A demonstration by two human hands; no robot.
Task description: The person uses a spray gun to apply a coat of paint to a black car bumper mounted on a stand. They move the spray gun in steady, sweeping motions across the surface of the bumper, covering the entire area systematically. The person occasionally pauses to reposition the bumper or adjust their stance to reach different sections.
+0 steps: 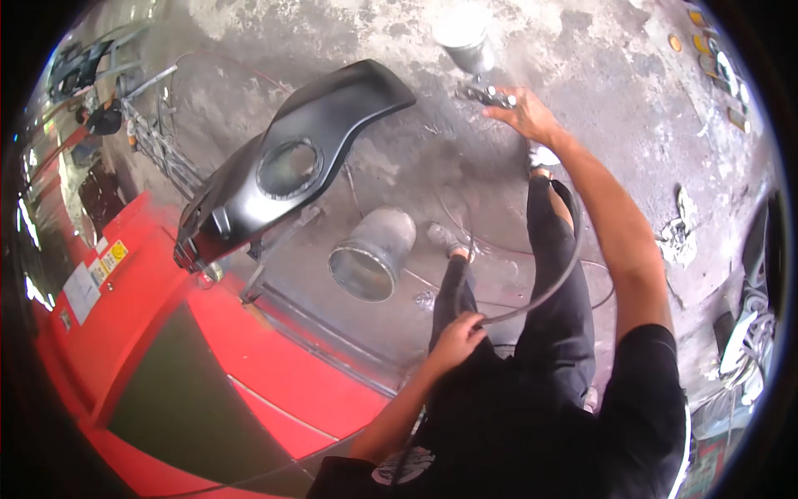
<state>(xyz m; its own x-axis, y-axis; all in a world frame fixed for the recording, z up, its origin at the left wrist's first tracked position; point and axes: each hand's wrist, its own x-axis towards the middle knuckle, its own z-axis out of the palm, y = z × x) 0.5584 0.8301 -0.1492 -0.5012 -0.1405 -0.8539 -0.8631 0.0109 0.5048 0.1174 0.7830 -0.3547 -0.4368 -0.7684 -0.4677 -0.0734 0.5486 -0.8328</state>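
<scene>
My right hand (533, 115), arm stretched out ahead, is closed on a spray gun (485, 95) with a bright cup (467, 48) at its far side. A dark hose (550, 289) loops down past my right leg. Near my lap my left hand (460, 338) is closed round that hose. To the left of the gun, and apart from it, a glossy black curved body panel (332, 112) with a round opening is held up off the floor. The panel's near end lies beside a red surface.
On the concrete floor stands an open cylindrical metal container (384, 241), below the panel. A red car body (283, 358) with a dark patch fills the lower left. Metal stands (158, 150) are at the far left. Crumpled material (682, 229) lies at right.
</scene>
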